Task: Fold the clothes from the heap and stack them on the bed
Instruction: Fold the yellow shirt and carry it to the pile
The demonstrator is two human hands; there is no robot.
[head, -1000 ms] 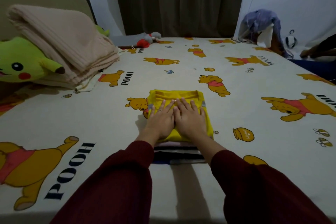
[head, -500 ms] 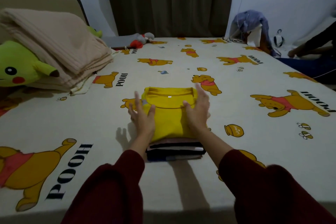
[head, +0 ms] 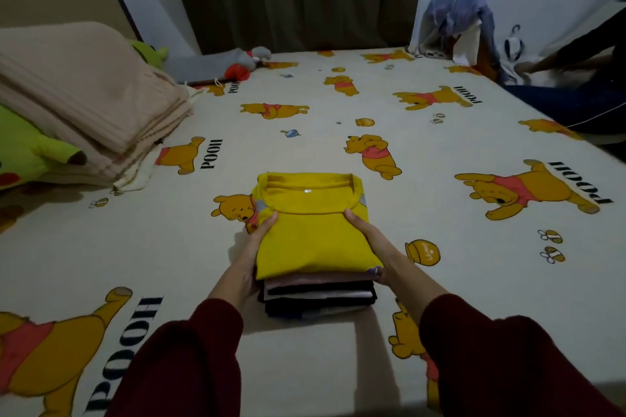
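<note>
A folded yellow shirt [head: 311,227] lies on top of a stack of folded clothes [head: 318,294] on the bed [head: 169,247], near its front edge. My left hand [head: 252,250] holds the stack's left side and my right hand [head: 371,240] holds its right side. Each thumb lies on the yellow shirt; the fingers are hidden along the sides of the stack. A heap of bluish clothes [head: 457,20] sits past the bed's far right corner.
A folded beige blanket [head: 84,91] and a green plush toy [head: 30,152] lie at the left. A grey and red plush [head: 247,61] rests at the far edge. Another person's dark sleeve [head: 582,44] reaches in at the right.
My hands left the top of the yellow shirt, spread to the stack's two sides, and now hold it there with thumbs on top.
</note>
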